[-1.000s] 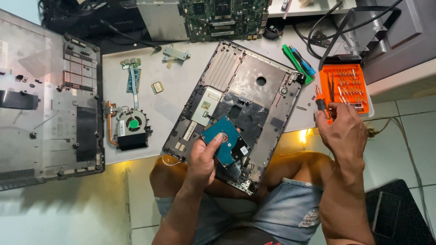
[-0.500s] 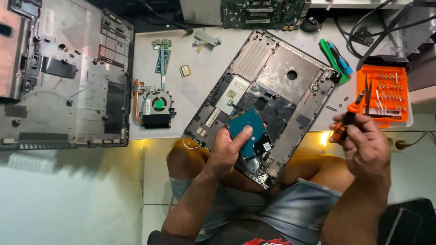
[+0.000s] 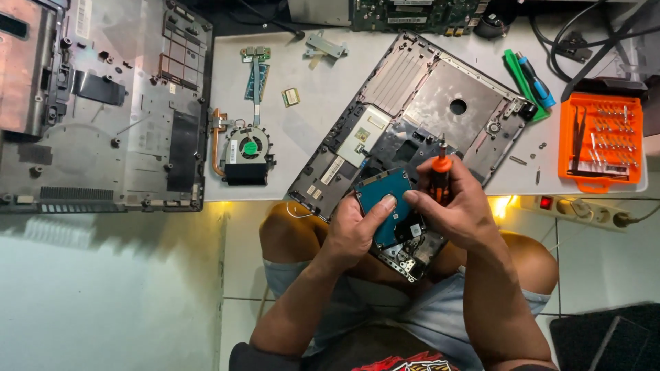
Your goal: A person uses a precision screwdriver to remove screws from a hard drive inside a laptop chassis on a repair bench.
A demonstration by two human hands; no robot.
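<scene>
An opened laptop base (image 3: 440, 103) lies tilted across the white table and my lap. A teal hard drive (image 3: 385, 196) sits in its near end. My left hand (image 3: 354, 230) rests on the drive, thumb pressing its lower right edge. My right hand (image 3: 457, 206) grips an orange and black screwdriver (image 3: 440, 168) upright, tip pointing away, right beside the drive. The two hands almost touch over the drive.
A grey laptop bottom cover (image 3: 103, 103) lies at the left. A cooling fan with copper pipe (image 3: 244, 151), a small board with ribbon (image 3: 256, 69) and a chip (image 3: 291, 96) sit mid-table. An orange bit case (image 3: 601, 141), green and blue tools (image 3: 529, 79), a power strip (image 3: 570, 206) and a motherboard (image 3: 412, 14) lie right and back.
My right hand left the orange bit case with the screwdriver and moved left over the laptop beside the drive. My left hand stayed on the drive. The camera shifted.
</scene>
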